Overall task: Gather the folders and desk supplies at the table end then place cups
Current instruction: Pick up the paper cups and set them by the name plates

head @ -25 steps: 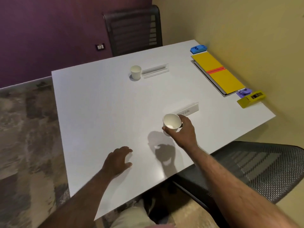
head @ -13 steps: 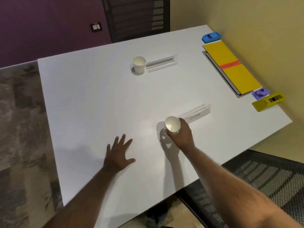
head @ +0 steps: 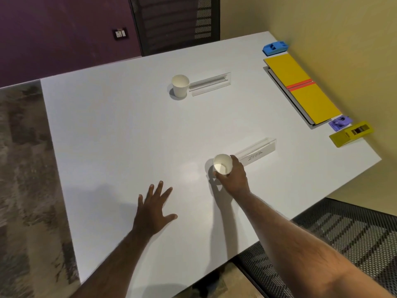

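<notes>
While the right hand (head: pixel 233 177) curls its fingers and thumb around the side of a small white paper cup (head: pixel 222 166), the cup stands upright, mouth open and empty, at or just above the white table (head: pixel 120 130); contact with the surface cannot be told. Just beside the cup lies a clear acrylic name holder with a handwritten card (head: pixel 256 152). The left hand (head: pixel 153 214) rests flat on the table nearer the person, fingers spread, holding nothing.

Farther off, a second white paper cup (head: pixel 180 86) stands touching the end of another clear name holder (head: pixel 209 83). Along the wall edge lie yellow folders with a red band (head: pixel 300 87), a blue stapler (head: pixel 275 47), a small purple dispenser (head: pixel 340 122) and a yellow hole punch (head: pixel 351 134).

Such a cup is likely very light and easily crushed, so a gentle grasp around the wall suits it.
</notes>
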`<state>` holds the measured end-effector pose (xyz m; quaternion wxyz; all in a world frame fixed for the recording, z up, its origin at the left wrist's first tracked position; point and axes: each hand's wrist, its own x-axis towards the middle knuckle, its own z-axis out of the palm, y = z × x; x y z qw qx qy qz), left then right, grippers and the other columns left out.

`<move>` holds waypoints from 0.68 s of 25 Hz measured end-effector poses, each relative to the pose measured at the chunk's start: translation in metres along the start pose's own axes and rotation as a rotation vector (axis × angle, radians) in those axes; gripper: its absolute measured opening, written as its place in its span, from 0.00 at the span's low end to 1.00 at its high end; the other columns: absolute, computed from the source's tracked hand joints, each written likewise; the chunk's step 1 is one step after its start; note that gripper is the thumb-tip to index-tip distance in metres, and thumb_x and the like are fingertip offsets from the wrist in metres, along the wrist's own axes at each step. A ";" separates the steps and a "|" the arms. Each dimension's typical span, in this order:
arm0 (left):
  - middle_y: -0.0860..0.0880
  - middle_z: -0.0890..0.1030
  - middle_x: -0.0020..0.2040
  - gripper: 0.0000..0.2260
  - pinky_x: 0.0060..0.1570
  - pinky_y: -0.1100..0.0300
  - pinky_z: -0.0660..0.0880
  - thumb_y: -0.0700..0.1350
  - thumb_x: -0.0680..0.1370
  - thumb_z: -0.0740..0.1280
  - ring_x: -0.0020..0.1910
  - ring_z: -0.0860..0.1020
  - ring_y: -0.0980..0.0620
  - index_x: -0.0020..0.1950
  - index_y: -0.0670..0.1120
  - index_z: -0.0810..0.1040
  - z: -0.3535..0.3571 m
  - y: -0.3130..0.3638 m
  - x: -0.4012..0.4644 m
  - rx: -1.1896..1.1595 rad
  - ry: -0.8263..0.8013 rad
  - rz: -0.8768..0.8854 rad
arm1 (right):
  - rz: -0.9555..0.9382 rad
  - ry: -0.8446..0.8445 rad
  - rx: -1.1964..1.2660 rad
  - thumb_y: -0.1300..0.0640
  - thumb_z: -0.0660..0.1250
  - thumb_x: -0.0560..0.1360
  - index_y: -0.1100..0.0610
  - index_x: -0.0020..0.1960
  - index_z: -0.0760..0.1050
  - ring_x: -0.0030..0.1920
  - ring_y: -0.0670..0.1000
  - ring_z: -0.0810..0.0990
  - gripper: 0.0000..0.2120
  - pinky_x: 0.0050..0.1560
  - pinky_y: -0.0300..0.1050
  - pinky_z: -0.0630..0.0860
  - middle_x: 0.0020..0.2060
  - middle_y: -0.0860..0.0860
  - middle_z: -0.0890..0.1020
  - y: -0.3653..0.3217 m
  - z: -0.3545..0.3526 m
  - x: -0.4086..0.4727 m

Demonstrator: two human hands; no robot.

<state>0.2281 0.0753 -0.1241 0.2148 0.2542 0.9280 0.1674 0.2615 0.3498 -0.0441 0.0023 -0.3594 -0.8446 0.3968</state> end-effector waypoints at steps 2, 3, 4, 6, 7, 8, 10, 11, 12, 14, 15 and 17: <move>0.51 0.47 0.79 0.41 0.72 0.36 0.50 0.62 0.70 0.72 0.79 0.48 0.44 0.77 0.56 0.56 0.002 -0.003 -0.001 -0.006 0.007 0.001 | 0.006 -0.024 0.001 0.52 0.75 0.69 0.59 0.72 0.63 0.63 0.58 0.74 0.37 0.58 0.49 0.73 0.63 0.59 0.74 -0.001 0.000 0.001; 0.51 0.47 0.79 0.41 0.72 0.36 0.50 0.62 0.70 0.71 0.78 0.48 0.44 0.77 0.56 0.56 0.003 -0.004 0.000 -0.008 0.009 0.003 | 0.014 -0.036 -0.004 0.52 0.75 0.70 0.59 0.73 0.61 0.64 0.59 0.73 0.38 0.59 0.50 0.73 0.63 0.59 0.74 -0.002 -0.001 0.001; 0.51 0.47 0.79 0.41 0.72 0.36 0.50 0.63 0.70 0.71 0.78 0.48 0.44 0.78 0.56 0.56 0.004 -0.005 0.000 -0.011 0.010 0.008 | 0.022 -0.044 -0.008 0.52 0.75 0.70 0.59 0.74 0.60 0.65 0.58 0.72 0.39 0.61 0.49 0.72 0.64 0.59 0.73 -0.002 -0.001 0.000; 0.52 0.43 0.78 0.41 0.73 0.37 0.48 0.63 0.71 0.70 0.79 0.46 0.45 0.78 0.57 0.53 0.006 -0.005 0.002 0.000 -0.016 -0.002 | 0.039 -0.040 -0.004 0.52 0.76 0.69 0.59 0.76 0.57 0.67 0.57 0.71 0.42 0.62 0.48 0.70 0.67 0.59 0.71 -0.001 -0.003 -0.001; 0.53 0.41 0.78 0.41 0.73 0.38 0.47 0.64 0.71 0.69 0.79 0.45 0.45 0.78 0.57 0.52 0.006 -0.005 0.004 0.001 -0.037 -0.014 | 0.042 -0.029 0.001 0.53 0.76 0.68 0.60 0.76 0.56 0.68 0.57 0.70 0.44 0.63 0.47 0.69 0.67 0.58 0.71 -0.001 -0.005 -0.003; 0.54 0.40 0.77 0.41 0.74 0.39 0.47 0.64 0.72 0.68 0.79 0.43 0.46 0.78 0.58 0.51 0.005 -0.006 0.005 0.002 -0.055 -0.025 | 0.030 -0.013 0.000 0.53 0.77 0.67 0.60 0.76 0.56 0.68 0.57 0.70 0.46 0.63 0.47 0.69 0.67 0.58 0.71 0.000 -0.006 -0.004; 0.53 0.39 0.78 0.40 0.74 0.41 0.46 0.64 0.73 0.67 0.79 0.42 0.46 0.78 0.58 0.49 0.006 -0.006 0.005 0.011 -0.090 -0.044 | 0.002 -0.007 -0.022 0.54 0.79 0.64 0.60 0.76 0.54 0.69 0.57 0.70 0.50 0.64 0.50 0.71 0.68 0.59 0.70 0.006 -0.010 -0.009; 0.52 0.40 0.79 0.40 0.74 0.41 0.47 0.63 0.73 0.67 0.79 0.42 0.46 0.78 0.58 0.49 0.005 -0.005 0.003 0.021 -0.106 -0.052 | 0.004 -0.027 -0.038 0.54 0.80 0.63 0.60 0.77 0.53 0.69 0.56 0.69 0.52 0.64 0.51 0.72 0.68 0.58 0.69 0.010 -0.013 -0.013; 0.51 0.42 0.80 0.40 0.74 0.42 0.48 0.63 0.73 0.67 0.79 0.42 0.45 0.78 0.57 0.50 0.005 -0.005 0.001 0.027 -0.112 -0.063 | 0.009 -0.048 -0.045 0.54 0.81 0.63 0.58 0.77 0.51 0.68 0.55 0.70 0.53 0.63 0.52 0.72 0.68 0.57 0.68 0.016 -0.016 -0.016; 0.50 0.43 0.80 0.40 0.74 0.42 0.49 0.62 0.73 0.67 0.79 0.43 0.45 0.78 0.57 0.49 0.000 -0.002 -0.008 0.008 -0.103 -0.081 | 0.012 -0.066 -0.065 0.53 0.81 0.61 0.56 0.77 0.50 0.66 0.54 0.71 0.55 0.61 0.51 0.73 0.68 0.55 0.68 0.024 -0.022 -0.026; 0.50 0.44 0.80 0.40 0.74 0.42 0.49 0.62 0.74 0.67 0.79 0.44 0.45 0.78 0.57 0.49 -0.004 0.000 -0.015 0.017 -0.094 -0.091 | 0.016 -0.066 -0.070 0.52 0.82 0.61 0.55 0.77 0.50 0.65 0.53 0.72 0.56 0.59 0.50 0.74 0.67 0.55 0.68 0.025 -0.026 -0.032; 0.51 0.44 0.80 0.40 0.74 0.42 0.48 0.61 0.74 0.67 0.79 0.43 0.47 0.78 0.58 0.48 -0.006 0.006 -0.029 0.014 -0.049 -0.081 | 0.011 -0.073 -0.061 0.51 0.82 0.59 0.54 0.77 0.50 0.61 0.51 0.72 0.57 0.58 0.50 0.75 0.67 0.54 0.67 0.028 -0.031 -0.046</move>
